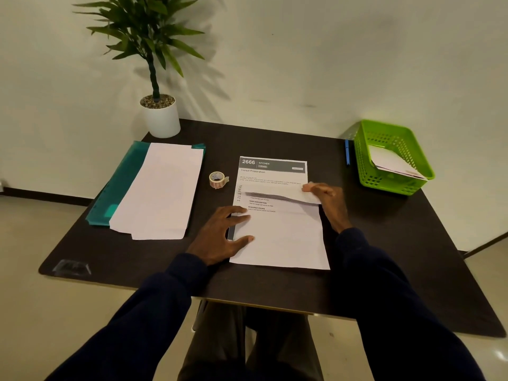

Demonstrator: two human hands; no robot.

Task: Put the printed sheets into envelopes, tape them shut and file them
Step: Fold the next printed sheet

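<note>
A printed sheet [270, 176] headed "2666 KITCHEN" lies in the middle of the dark table [384, 243]. Its lower part is folded up over the text, blank side showing. My left hand [222, 233] presses flat on the fold's left edge, fingers spread. My right hand [327, 200] pinches the folded edge at its upper right corner. A stack of white envelopes [162, 191] lies to the left on a teal folder [121, 182]. A roll of tape [218, 179] stands between the envelopes and the sheet.
A green plastic basket [395, 133] at the back right holds a white envelope [393, 160]. A blue pen [347, 152] lies just left of it. A potted plant [160, 114] stands at the back left corner. A clear plastic scrap [72, 267] lies near the front left edge.
</note>
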